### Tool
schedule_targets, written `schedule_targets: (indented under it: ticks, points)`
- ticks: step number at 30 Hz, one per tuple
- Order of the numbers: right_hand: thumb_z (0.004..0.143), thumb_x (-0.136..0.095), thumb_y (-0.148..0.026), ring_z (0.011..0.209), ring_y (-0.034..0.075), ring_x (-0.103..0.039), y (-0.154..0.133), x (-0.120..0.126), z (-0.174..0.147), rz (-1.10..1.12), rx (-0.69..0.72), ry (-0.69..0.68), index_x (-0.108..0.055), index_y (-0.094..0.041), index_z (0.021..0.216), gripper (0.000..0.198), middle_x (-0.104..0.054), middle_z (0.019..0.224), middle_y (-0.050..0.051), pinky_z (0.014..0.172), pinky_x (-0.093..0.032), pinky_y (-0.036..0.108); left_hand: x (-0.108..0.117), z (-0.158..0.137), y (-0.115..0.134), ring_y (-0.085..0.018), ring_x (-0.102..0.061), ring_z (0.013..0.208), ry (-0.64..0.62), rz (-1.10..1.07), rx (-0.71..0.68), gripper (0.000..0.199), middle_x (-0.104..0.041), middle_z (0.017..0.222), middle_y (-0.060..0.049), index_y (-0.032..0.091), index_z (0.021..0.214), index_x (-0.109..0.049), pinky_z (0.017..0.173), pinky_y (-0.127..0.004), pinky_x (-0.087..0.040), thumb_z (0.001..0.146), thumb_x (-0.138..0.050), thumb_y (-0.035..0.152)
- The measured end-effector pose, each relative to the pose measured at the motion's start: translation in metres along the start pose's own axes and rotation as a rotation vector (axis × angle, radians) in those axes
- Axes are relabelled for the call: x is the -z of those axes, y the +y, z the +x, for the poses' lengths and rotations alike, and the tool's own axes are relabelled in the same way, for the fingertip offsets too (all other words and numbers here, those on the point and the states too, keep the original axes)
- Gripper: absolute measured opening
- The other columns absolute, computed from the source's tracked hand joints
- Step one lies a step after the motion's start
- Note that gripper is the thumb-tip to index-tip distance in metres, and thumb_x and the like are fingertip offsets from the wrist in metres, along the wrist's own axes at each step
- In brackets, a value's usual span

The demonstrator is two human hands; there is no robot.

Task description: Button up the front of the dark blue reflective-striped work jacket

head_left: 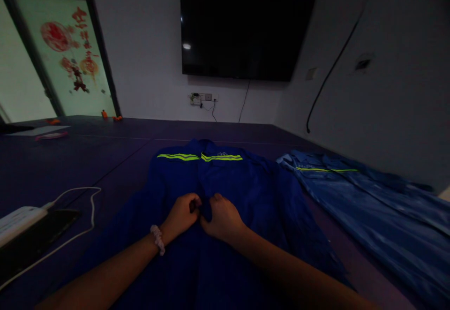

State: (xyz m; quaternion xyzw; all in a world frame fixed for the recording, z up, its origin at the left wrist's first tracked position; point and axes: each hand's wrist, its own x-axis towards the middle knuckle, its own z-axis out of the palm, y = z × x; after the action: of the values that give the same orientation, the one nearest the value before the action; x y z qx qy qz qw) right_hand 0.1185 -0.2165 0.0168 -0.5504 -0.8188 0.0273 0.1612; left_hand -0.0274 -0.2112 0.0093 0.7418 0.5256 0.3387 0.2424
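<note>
Curling over the blue jacket (232,181), the left hand (180,215) and right hand (227,220) nearly met; whether either gripped it, I couldn't tell. Paler clothing (358,197) lay right of the jacket.

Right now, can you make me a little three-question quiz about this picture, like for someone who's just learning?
1. Multiple choice: where are the left hand and the right hand?
a) at the white cable
b) at the middle front of the dark blue jacket
c) at the wall screen

2. True or false: the lighter blue garment lies to the left of the dark blue jacket.

3. Fill in the blank: the stripes across the dark blue jacket's chest are ____.

Key:
1. b
2. False; the lighter blue garment lies to its right.
3. yellow-green
</note>
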Motion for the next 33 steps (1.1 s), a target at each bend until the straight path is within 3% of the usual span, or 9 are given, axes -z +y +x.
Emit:
schedule_targets:
  ticks: [6, 12, 21, 26, 30, 33]
  points:
    - [0.075, -0.048, -0.029, 0.078, 0.021, -0.058, 0.001, -0.001, 0.000, 0.019, -0.005, -0.018, -0.059, -0.014, 0.090, 0.024, -0.058, 0.089, 0.012, 0.063, -0.041, 0.028, -0.001, 0.002, -0.003, -0.011, -0.053, 0.058, 0.010, -0.057, -0.004, 0.015, -0.060, 0.066, 0.000, 0.015, 0.076, -0.059, 0.055, -0.020, -0.040, 0.066, -0.048, 0.011]
    - [0.075, -0.049, -0.034, 0.080, 0.022, -0.058, 0.002, -0.005, 0.004, 0.058, -0.048, 0.008, -0.059, -0.015, 0.092, 0.028, -0.059, 0.089, 0.012, 0.064, -0.040, 0.029, -0.001, 0.004, -0.001, -0.012, -0.057, 0.065, 0.044, -0.090, -0.009, 0.021, -0.063, 0.072, -0.001, 0.016, 0.079, -0.061, 0.061, -0.021, -0.043, 0.066, -0.047, 0.009]
    - [0.075, -0.046, -0.021, 0.070, 0.015, -0.055, 0.007, -0.007, 0.006, 0.080, -0.055, 0.025, -0.058, -0.017, 0.082, 0.015, -0.061, 0.081, 0.006, 0.056, -0.033, 0.024, -0.002, 0.003, -0.003, -0.010, -0.052, 0.056, 0.026, -0.064, -0.019, 0.017, -0.060, 0.066, 0.000, 0.015, 0.078, -0.061, 0.054, -0.020, -0.039, 0.065, -0.051, 0.012]
    - [0.073, -0.048, -0.017, 0.058, 0.010, -0.050, 0.015, -0.009, 0.004, 0.335, 0.013, 0.085, -0.056, -0.019, 0.077, 0.009, -0.057, 0.067, -0.001, 0.051, -0.031, 0.020, -0.001, 0.002, -0.003, -0.012, -0.053, 0.060, 0.034, -0.014, -0.001, 0.019, -0.061, 0.070, -0.001, 0.016, 0.082, -0.062, 0.056, -0.021, -0.039, 0.064, -0.054, 0.014]
    - [0.077, -0.045, -0.016, 0.055, 0.008, -0.049, 0.018, -0.010, 0.005, 0.553, 0.079, 0.069, -0.057, -0.018, 0.077, 0.012, -0.056, 0.064, -0.002, 0.050, -0.033, 0.018, 0.002, -0.001, 0.000, -0.011, -0.052, 0.058, 0.002, 0.031, -0.026, 0.008, -0.059, 0.068, -0.001, 0.016, 0.070, -0.060, 0.054, -0.021, -0.037, 0.066, -0.053, 0.013]
    - [0.078, -0.045, -0.017, 0.055, 0.008, -0.051, 0.019, -0.010, 0.006, 0.595, 0.106, 0.030, -0.058, -0.018, 0.077, 0.013, -0.058, 0.065, -0.002, 0.050, -0.034, 0.018, 0.003, -0.002, 0.001, -0.011, -0.050, 0.057, 0.004, 0.030, -0.038, 0.007, -0.057, 0.065, 0.000, 0.016, 0.067, -0.057, 0.055, -0.021, -0.037, 0.068, -0.050, 0.015]
